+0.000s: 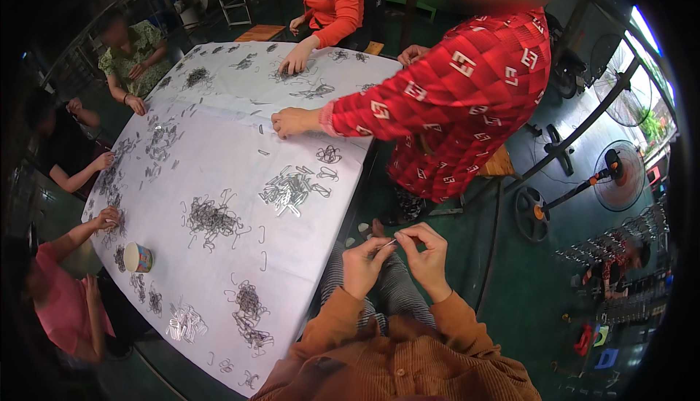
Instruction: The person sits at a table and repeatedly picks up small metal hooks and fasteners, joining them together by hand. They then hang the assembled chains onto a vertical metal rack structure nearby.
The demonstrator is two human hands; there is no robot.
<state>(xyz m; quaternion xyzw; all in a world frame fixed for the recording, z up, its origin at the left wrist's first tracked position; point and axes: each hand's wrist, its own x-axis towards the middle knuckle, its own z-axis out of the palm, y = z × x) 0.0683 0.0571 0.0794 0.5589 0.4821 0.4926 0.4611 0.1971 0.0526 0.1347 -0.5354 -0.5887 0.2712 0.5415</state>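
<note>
My left hand (364, 264) and my right hand (425, 254) are held together over my lap, to the right of the table edge. Both pinch a thin metal wire piece (389, 243) between their fingertips. My sleeves are orange-brown corduroy. On the white table cover (219, 153) to my left lie piles of small wire hooks: a shiny pile (290, 189), a dark tangle (211, 219) and another tangle (249, 313) close to me.
A person in a red patterned top (452, 102) leans over the table's far right edge. Several other people sit around the table. A small paper cup (138, 257) stands at its left side. Standing fans (616, 175) are on the green floor at right.
</note>
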